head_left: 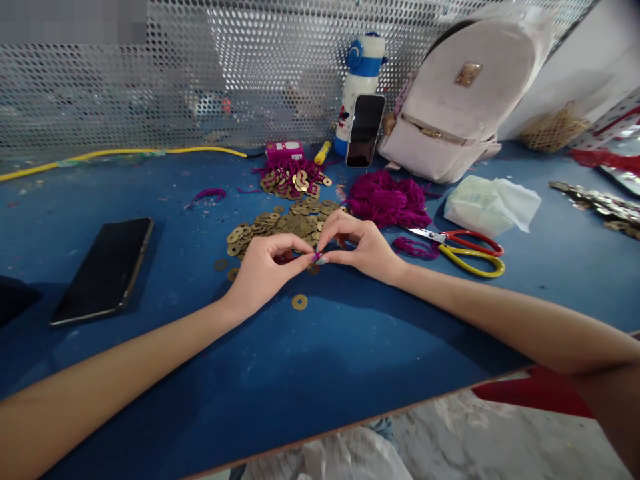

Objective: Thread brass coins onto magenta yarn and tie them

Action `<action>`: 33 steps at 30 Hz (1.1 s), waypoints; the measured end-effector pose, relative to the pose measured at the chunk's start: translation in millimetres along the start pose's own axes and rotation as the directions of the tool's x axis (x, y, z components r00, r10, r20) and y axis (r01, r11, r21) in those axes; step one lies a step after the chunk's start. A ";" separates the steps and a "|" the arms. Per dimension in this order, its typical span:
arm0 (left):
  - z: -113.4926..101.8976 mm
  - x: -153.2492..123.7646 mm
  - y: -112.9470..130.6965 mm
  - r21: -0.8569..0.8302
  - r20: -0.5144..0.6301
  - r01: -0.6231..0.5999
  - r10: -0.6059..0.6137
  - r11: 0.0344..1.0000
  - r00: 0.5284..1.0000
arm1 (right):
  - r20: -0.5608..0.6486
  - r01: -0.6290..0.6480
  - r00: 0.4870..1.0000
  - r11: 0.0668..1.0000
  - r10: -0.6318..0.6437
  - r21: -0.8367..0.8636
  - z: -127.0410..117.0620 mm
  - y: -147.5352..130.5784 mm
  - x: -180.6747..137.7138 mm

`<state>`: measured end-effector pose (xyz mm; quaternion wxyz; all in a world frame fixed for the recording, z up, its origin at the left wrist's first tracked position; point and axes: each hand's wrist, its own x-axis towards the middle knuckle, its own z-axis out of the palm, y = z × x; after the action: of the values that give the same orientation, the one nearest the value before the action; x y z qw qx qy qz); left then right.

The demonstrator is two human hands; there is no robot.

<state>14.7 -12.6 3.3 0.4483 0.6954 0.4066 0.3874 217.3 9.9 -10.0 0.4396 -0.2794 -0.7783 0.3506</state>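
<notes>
My left hand (267,267) and my right hand (360,247) meet fingertip to fingertip above the blue table. Between their pinched tips shows a short bit of purple cord (317,257), and both hands grip it. Most of the cord is hidden by the fingers. Just behind the hands spreads a pile of brass coins (295,223) with square holes. One loose coin (299,302) lies flat in front of them. Beyond the pile, more coins (300,180) lie with purple cord among them. A heap of purple cord (387,200) sits behind my right hand.
Scissors (470,250) with red and yellow handles lie right of my right hand. One phone (107,270) lies at left; another phone (366,130) leans against a bottle (361,87). A pale backpack (465,100) and a white packet (490,203) stand at right. A perforated metal panel (175,87) borders the back.
</notes>
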 end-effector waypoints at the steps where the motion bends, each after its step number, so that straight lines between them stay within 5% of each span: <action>1: 0.1 0.0 0.1 -0.005 0.002 0.002 -0.002 1.000 1.000 | 0.012 -0.009 1.000 1.000 0.009 0.003 0.3 -0.5 0.1; 7: -0.5 0.9 1.4 -0.006 0.003 -0.013 0.013 1.000 1.000 | 0.074 -0.062 0.996 0.988 0.052 0.138 1.1 2.1 2.2; 13: -0.3 1.6 1.8 0.036 -0.005 -0.015 0.015 0.999 1.000 | 0.212 -0.250 0.960 0.895 0.181 0.369 -1.7 3.9 4.2; 18: 1.1 1.4 2.9 -0.025 0.003 0.008 -0.008 1.000 1.000 | 0.154 -0.278 0.960 0.847 0.232 0.453 -1.8 2.4 4.5; 33: 0.7 0.1 2.9 -0.069 -0.130 -0.016 0.007 0.997 0.992 | 0.209 -0.183 0.967 0.969 0.147 0.166 6.4 4.1 1.1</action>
<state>16.0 -13.5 5.8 0.4430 0.6550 0.4171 0.4481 211.7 11.2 -15.0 0.3545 -0.2657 -0.7558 0.4823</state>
